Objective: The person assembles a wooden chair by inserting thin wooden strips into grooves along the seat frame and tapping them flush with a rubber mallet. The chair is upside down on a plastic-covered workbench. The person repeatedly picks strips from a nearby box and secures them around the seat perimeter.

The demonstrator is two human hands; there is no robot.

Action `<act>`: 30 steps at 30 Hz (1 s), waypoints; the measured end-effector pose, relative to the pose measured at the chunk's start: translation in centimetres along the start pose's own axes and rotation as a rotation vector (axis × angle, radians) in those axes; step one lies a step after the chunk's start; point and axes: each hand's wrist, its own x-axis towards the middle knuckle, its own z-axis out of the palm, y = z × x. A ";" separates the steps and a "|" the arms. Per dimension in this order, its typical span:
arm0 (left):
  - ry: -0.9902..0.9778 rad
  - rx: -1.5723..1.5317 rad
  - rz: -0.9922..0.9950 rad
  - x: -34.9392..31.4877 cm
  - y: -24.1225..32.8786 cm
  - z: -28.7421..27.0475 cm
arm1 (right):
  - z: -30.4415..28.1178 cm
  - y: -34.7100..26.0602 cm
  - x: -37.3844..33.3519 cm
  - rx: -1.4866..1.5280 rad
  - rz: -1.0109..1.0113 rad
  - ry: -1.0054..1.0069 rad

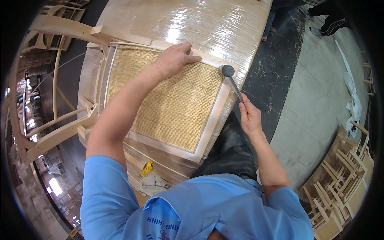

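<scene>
A woven cane panel (172,96) lies flat in a pale wooden frame (210,124) joined to a chair frame at left. My left hand (174,61) rests on the frame's far edge, with one finger stretched along the border and others bent over the wood. Those fingers stand apart, and I see nothing gripped between them. My right hand (251,115) is wrapped around the handle of a hammer (227,71). Its round, dark head is over the panel's far right corner; whether it touches cannot be told.
Beneath the chair is a large plastic-wrapped surface (224,24). Wooden chair legs and rails (60,120) stick out at left. A yellow tool (147,168) and a crumpled cloth (154,185) lie near my body. Stacked chair frames (340,184) stand at lower right; another person's legs (330,22) show at far right.
</scene>
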 end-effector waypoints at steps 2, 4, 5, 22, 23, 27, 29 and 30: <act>0.012 0.115 0.055 -0.6 -1.0 -0.1 | -0.5 -0.3 0.4 -0.013 -0.006 -0.014; -0.134 0.151 -0.008 -0.8 -1.9 -1.2 | -0.8 -0.5 0.6 0.031 -0.002 -0.004; -0.208 0.171 -0.039 -1.0 -2.4 -1.9 | -1.0 -0.5 0.7 0.055 0.001 0.002; -0.204 0.437 0.142 -1.8 -4.8 -1.6 | -4.4 -2.2 2.5 0.212 0.263 -0.120; -0.184 0.441 0.151 -1.8 -4.9 -1.5 | -4.2 -1.7 2.5 0.197 0.231 -0.114; -0.223 0.458 0.151 -1.3 -5.0 -1.6 | -3.8 -0.8 2.7 0.143 0.269 -0.160; -0.263 0.471 0.147 -1.2 -4.7 -1.6 | -3.7 -0.6 2.6 0.142 0.270 -0.168; -0.281 0.482 0.145 -1.1 -4.7 -1.7 | -3.4 -0.5 2.5 0.153 0.221 -0.137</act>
